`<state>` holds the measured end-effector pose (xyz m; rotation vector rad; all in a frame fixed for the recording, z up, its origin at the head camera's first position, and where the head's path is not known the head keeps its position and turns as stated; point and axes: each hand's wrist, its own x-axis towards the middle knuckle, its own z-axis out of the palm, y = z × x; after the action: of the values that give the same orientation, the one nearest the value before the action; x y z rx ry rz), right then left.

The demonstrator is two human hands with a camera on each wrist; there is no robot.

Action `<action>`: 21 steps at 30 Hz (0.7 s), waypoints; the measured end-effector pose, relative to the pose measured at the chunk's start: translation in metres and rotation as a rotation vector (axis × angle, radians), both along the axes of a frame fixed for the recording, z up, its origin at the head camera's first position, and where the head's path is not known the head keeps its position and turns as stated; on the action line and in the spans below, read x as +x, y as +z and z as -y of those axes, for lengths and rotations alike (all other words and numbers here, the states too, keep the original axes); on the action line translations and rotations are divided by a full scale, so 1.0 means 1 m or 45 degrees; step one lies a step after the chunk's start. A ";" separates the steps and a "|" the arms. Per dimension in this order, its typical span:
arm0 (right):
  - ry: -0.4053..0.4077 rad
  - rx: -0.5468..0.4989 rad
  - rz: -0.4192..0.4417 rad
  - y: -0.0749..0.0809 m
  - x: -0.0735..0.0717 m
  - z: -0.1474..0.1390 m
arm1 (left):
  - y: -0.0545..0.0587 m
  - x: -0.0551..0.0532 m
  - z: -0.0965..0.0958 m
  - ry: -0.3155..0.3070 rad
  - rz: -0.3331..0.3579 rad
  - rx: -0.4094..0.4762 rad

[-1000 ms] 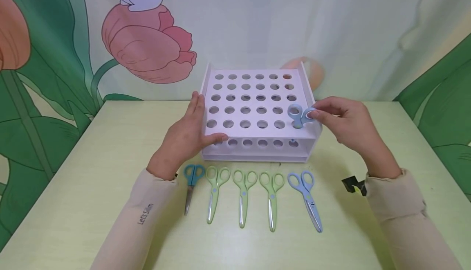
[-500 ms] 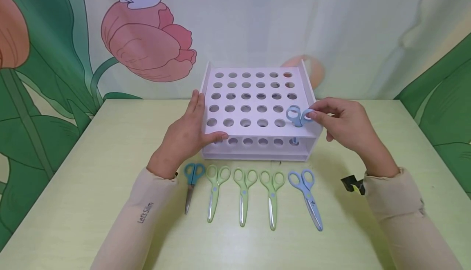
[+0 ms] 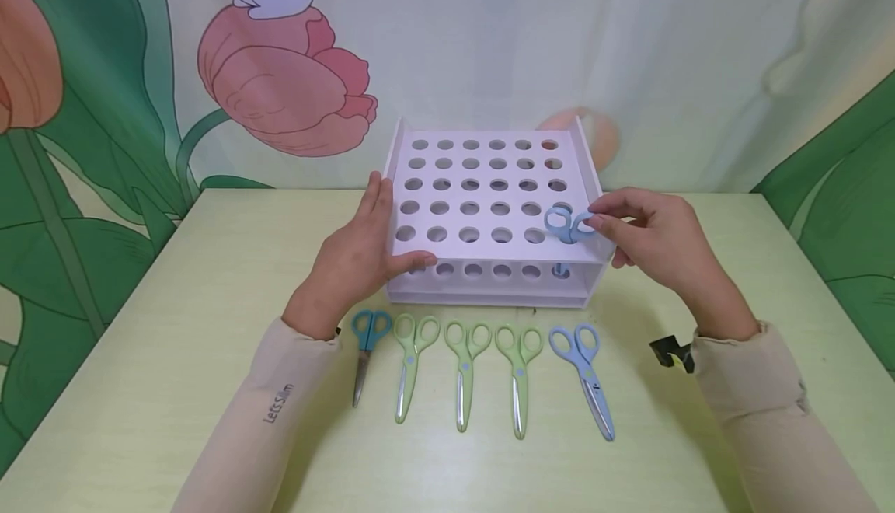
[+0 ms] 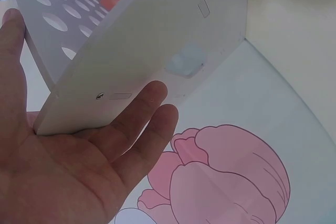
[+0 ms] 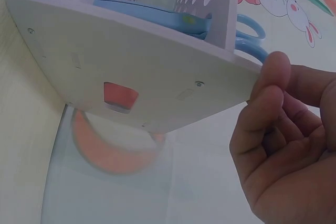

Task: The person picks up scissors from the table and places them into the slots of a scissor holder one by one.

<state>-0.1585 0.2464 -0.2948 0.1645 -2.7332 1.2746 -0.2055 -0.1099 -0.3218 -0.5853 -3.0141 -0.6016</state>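
A white rack (image 3: 489,249) with rows of round holes stands on the table. At its front right corner, light-blue scissors (image 3: 559,221) sit handles-up in a hole. Their blue blade part (image 5: 152,14) runs down between the shelves in the right wrist view. My right hand (image 3: 653,233) pinches the right finger loop between thumb and forefinger. Against the rack's left side panel (image 4: 142,51) lies my left hand (image 3: 349,256), fingers straight along the outside and thumb across the front edge.
In front of the rack lie teal scissors (image 3: 363,350), several green scissors (image 3: 461,369) and another light-blue pair (image 3: 587,381), blades toward me. A curtain (image 3: 475,47) with flower prints hangs behind the table (image 3: 210,303).
The light-blue scissors have settled slightly in their hole, and more of the blade shows below the top shelf. My right hand keeps its pinch; the left hand stays on the rack.
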 end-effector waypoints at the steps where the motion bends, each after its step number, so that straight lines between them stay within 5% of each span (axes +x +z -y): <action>1: 0.001 -0.005 -0.001 0.000 0.000 0.000 | 0.000 0.000 0.001 0.001 0.001 -0.001; 10: -0.035 -0.096 -0.070 0.008 0.004 0.004 | 0.000 0.001 0.005 0.004 -0.003 0.014; 14: -0.026 -0.317 -0.170 0.016 0.013 0.001 | -0.001 0.001 0.004 -0.001 -0.011 0.035; 18: 0.095 -0.639 -0.251 0.020 0.022 -0.004 | -0.001 0.000 0.002 -0.001 -0.007 0.048; 21: 0.189 -0.716 -0.237 0.015 0.031 -0.007 | 0.000 -0.001 0.001 -0.002 -0.003 0.043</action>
<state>-0.1276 0.2538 -0.2797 0.4073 -2.1429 1.8983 -0.2061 -0.1110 -0.3221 -0.5863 -2.9953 -0.6499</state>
